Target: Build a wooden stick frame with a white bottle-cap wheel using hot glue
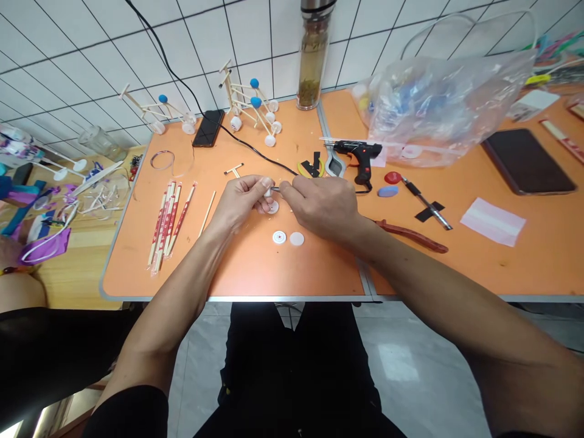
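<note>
Here we go at the orange surface (255, 267), both hands working together right in the middle of it. The left hand (239, 204) has its grip pressed together, thumb and fingertips pinching a small white piece (267, 192) up off the surface. In from the right comes the right hand (322, 207), its fingers (287, 188) closed in around a thin metal rod (275, 188) at that white piece. Pinching or only touching? Can't tell from here. Just under the hands sits a white disc (272, 207), and nearer still lie a white wheel (279, 237) and a plain pale disc (296, 238), side by side.

Over on the left, chopsticks in red-printed paper wrappers (166, 225) lie bunched beside a lone bamboo stick (207, 213). Toward the far edge, two stick models with blue balls (250, 100) stand near a black phone (208, 128). And on the right, a black glue gun (358, 158), red-handled pliers (413, 237), a clear plastic bag (438, 109) — with a dark tablet (527, 161) out past them.
</note>
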Tool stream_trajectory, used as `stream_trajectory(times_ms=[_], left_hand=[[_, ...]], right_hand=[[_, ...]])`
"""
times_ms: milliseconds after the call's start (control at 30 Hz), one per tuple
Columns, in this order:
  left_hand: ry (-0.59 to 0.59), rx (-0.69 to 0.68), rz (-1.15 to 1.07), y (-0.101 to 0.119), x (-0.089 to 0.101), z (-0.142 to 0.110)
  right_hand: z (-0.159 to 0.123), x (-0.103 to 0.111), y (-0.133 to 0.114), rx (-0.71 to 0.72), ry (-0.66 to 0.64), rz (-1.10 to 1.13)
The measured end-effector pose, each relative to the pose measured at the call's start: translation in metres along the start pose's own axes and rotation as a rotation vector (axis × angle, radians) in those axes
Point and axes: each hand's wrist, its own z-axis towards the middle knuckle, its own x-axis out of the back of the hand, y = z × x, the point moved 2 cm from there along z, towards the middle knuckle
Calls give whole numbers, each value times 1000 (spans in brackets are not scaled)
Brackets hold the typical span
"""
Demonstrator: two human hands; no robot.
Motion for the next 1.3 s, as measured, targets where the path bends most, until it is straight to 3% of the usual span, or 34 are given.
stream_trajectory(times_ms=[100,167,233,300,367,467,533,700,967,1200,1300], left_hand=[[-4,-47,23,3,0,-2],[-23,-119,43,6,-1,-3],[-30,-203,55,8,-2,-3],[-14,-252,44,8,-1,-1],[20,-247,-13,6,2,2],[76,-155,-170,4,6,8],[94,-55,-252,6,7,9],[62,83,-410,15,-2,3],[-2,123,-431,18,-10,-1],[-43,23,-337,13,-9,-1],[-46,-70,-246,11,-7,0]], right_hand=[[3,3,8,-178,9,323],[7,1,17,-328,-155,758],[9,-1,22,-490,-419,1170],[11,0,24,-532,-479,1291],[11,2,24,-451,-288,1089],[7,8,17,-267,65,543],[2,8,11,-181,151,312],[-6,5,6,-83,172,103],[-6,7,0,-100,128,-69],[-6,14,-5,-99,53,-153],[-5,14,-5,-114,59,-67]])
